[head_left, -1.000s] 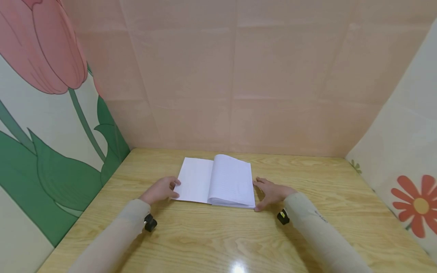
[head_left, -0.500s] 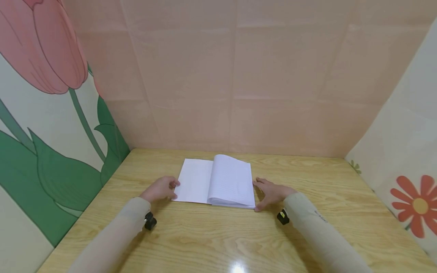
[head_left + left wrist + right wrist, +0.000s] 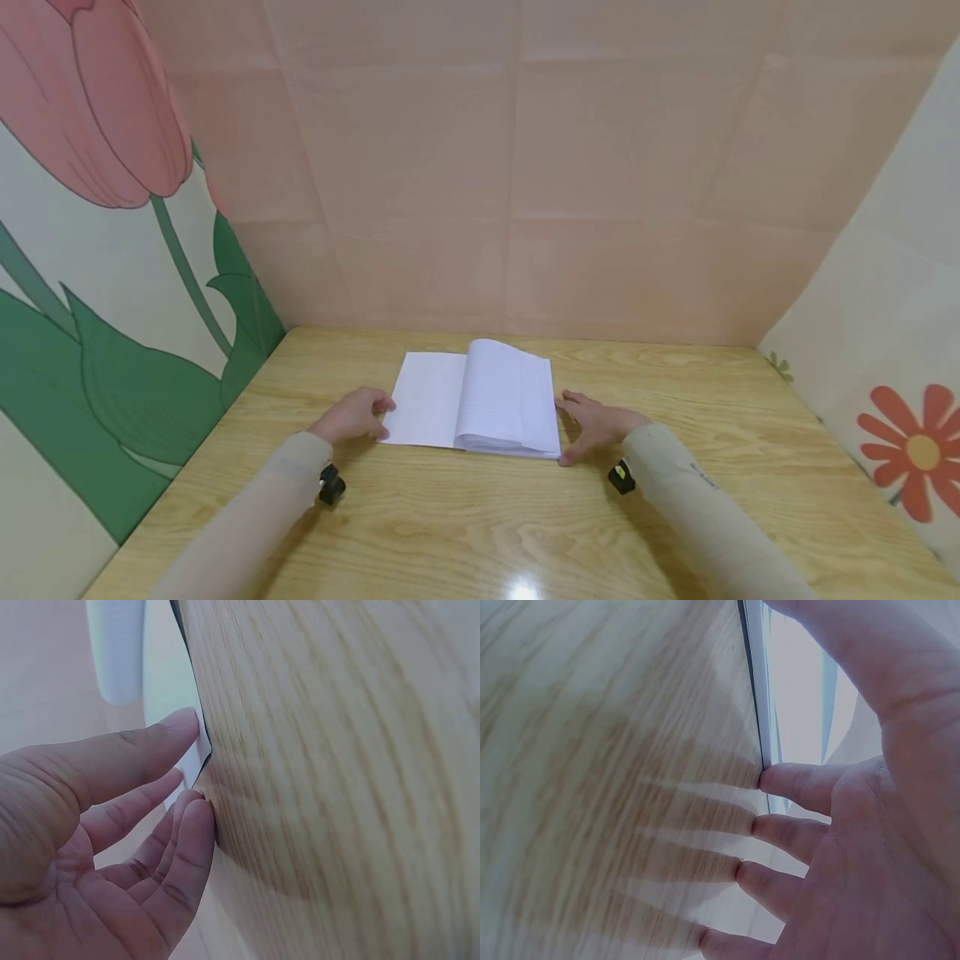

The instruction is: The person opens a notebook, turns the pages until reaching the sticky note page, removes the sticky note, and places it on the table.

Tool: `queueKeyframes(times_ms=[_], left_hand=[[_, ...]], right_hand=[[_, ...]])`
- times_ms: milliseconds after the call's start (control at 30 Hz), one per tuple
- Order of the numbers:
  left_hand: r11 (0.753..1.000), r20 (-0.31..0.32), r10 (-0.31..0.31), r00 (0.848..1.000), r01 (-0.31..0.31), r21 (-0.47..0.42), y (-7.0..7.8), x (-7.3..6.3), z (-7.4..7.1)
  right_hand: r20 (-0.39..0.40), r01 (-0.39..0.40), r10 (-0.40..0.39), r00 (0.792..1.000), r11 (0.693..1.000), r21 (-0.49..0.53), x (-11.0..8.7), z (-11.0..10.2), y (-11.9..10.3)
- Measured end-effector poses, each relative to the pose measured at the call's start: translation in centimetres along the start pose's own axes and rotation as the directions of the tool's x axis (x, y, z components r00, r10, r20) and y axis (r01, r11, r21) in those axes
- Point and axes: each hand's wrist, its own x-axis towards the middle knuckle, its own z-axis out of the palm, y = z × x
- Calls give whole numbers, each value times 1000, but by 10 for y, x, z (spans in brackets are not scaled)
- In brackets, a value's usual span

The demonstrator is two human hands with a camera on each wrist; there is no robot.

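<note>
White paper lies under the thumb of the left hand (image 3: pixel 356 415), which we see relaxed rather than clenched: the thumb rests on the near outer corner of an opened notebook (image 3: pixel 517 400), and the other fingertips lie along that edge and down by the wood. Across from it, the right hand (image 3: pixel 600 423) is spread and loose too, thumb at the notebook's near right corner, fingers reaching to its outer edge and the surface beside it. Between the two, we find the notebook lying on the desk (image 3: pixel 465 525), toward its back edge; its left leaf (image 3: pixel 427 398) looks plain, while the faintly ruled pages on the right bulge up beside the fold. Beige sleeves (image 3: pixel 255 517) cover both forearms, and a small black camera (image 3: pixel 621 477) sits at the right wrist, its match at the left. Farther out, we have a creased pink backdrop (image 3: pixel 510 167) behind, a large pink tulip (image 3: pixel 120 108) on the left panel and an orange-red flower (image 3: pixel 924 452) on the right one.
</note>
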Motion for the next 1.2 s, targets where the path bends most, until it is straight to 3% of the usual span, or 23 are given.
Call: queueKeyframes(times_ms=[467, 633, 933, 1100, 1200], left_hand=[[1000, -3, 2, 1000, -2, 0, 0, 0, -2], [998, -40, 57, 998, -59, -34, 7, -4, -13], [978, -121, 191, 974, -199, -59, 45, -6, -37], [963, -141, 248, 958, -260, -73, 76, -6, -39], [944, -154, 306, 940, -320, -81, 94, -6, -36]], right_hand=[[3, -12, 12, 1000, 1000, 3, -1, 1, -1], [0, -10, 10, 1000, 1000, 2, -1, 1, -1], [-9, -16, 16, 1000, 1000, -4, -2, 2, 0], [-2, -16, 16, 1000, 1000, -1, -1, 1, 1], [2, -10, 10, 1000, 1000, 0, 0, 1, 1]])
